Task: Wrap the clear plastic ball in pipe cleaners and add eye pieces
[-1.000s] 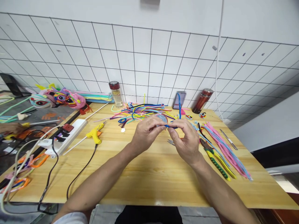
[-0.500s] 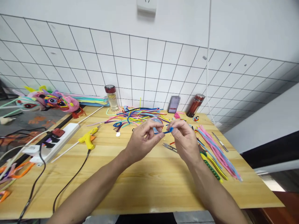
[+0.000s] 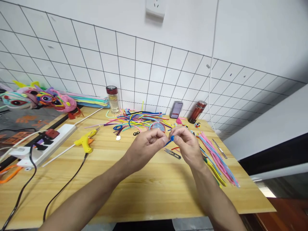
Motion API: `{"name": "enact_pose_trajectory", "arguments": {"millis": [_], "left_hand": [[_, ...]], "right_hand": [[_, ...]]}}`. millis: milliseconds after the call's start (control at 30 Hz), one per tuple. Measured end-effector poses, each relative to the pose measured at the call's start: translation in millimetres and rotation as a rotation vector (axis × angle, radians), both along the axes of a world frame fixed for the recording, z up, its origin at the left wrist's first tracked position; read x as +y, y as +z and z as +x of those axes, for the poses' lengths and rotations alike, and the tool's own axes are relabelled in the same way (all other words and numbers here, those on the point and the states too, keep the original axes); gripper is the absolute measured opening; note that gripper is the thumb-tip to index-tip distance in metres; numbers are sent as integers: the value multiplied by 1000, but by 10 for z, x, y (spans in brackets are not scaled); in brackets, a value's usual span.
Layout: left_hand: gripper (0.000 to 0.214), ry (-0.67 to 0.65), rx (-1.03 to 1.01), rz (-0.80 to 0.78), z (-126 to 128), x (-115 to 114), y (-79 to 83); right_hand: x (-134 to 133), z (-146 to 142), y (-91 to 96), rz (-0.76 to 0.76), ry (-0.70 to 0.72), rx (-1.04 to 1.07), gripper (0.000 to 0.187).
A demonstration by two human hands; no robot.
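Between my hands is a blue pipe cleaner [image 3: 172, 138], its one end coiled into a small round knob. My right hand [image 3: 187, 144] pinches this coil between thumb and fingers. Close on its left, the fingers of my left hand [image 3: 148, 144] are closed on the straight tail, which pokes out below the fingertips. Both hands are raised over the middle of the table. Just below them on the wood lie thread snips [image 3: 173, 154]. A clear round dish with a red rim [image 3: 157, 126] stands behind my left hand.
Loose coloured pipe cleaners [image 3: 137, 120] are heaped at the back. Pink and blue ones [image 3: 220, 157] lie right, beside yellow-handled pliers [image 3: 215, 171]. At left are a yellow glue gun [image 3: 85, 140] and a power strip [image 3: 51, 146]. A glass bottle [image 3: 113, 100], phone [image 3: 176, 110] and red flask [image 3: 197, 112] stand behind.
My hands have drawn closer together, and the left fingers now grip the blue pipe cleaner nearer its coil. The camera view has shifted slightly.
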State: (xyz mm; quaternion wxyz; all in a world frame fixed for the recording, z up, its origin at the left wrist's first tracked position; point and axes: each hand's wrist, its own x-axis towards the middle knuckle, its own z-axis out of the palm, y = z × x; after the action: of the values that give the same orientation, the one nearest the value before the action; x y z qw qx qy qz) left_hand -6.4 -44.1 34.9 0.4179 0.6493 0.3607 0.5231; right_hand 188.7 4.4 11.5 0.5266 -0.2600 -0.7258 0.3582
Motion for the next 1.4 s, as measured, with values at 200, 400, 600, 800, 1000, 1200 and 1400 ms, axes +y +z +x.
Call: {"name": "enact_pose_trajectory", "arguments": {"millis": [200, 400, 600, 800, 1000, 1200, 1400], "left_hand": [[25, -118, 20, -168, -78, 147, -55], [29, -172, -5, -193, -41, 217, -103], [27, -69, -42, -164, -29, 223, -119], [27, 91, -143, -125, 64, 201, -254], [28, 184, -311, -114, 231, 140, -294], [30, 251, -495, -164, 391, 124, -415], [37, 245, -558, -211, 457, 125, -538]], "right_hand": [[-136, 47, 130, 549, -291, -388, 12], [-99, 25, 84, 709, -334, -453, 11], [-117, 3, 105, 677, -341, -413, 12], [-186, -108, 75, 646, -388, -309, 16], [-227, -229, -23, 653, -470, -211, 18], [-243, -309, -114, 657, -502, -192, 23], [-209, -301, -145, 627, -507, -198, 21]]}}
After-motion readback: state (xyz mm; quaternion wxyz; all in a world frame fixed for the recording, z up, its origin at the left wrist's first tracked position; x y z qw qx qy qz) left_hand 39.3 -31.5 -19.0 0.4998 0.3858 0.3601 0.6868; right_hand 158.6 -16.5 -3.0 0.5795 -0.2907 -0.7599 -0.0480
